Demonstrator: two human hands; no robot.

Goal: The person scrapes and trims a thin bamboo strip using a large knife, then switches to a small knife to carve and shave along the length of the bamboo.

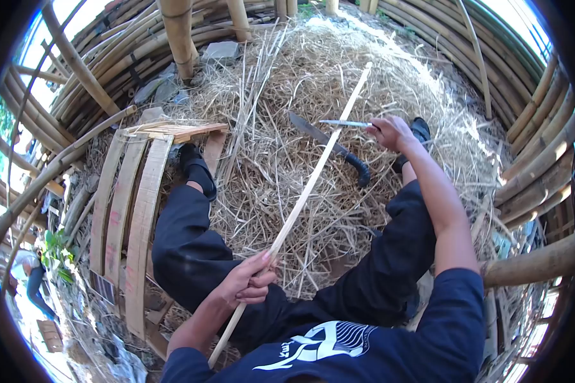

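Note:
My left hand (249, 281) is closed around a long, pale bamboo strip (306, 191), near its lower end by my lap. From there the strip slants up and away to the right. My right hand (391, 133) grips the handle of a knife (346, 122), whose narrow, light blade lies across the strip towards its far end. Whether the edge cuts into the strip cannot be made out. Below that crossing, a machete (319, 135) with a dark curved handle rests on the shavings, passing under the strip.
Shavings (287, 83) cover the ground between and beyond my legs. A slatted wooden crate (148, 223) stands beside my left leg. Bamboo poles (177, 38) rise at the back, with stacked bamboo (441, 38) along the sides. Another person (35, 281) is at the far left.

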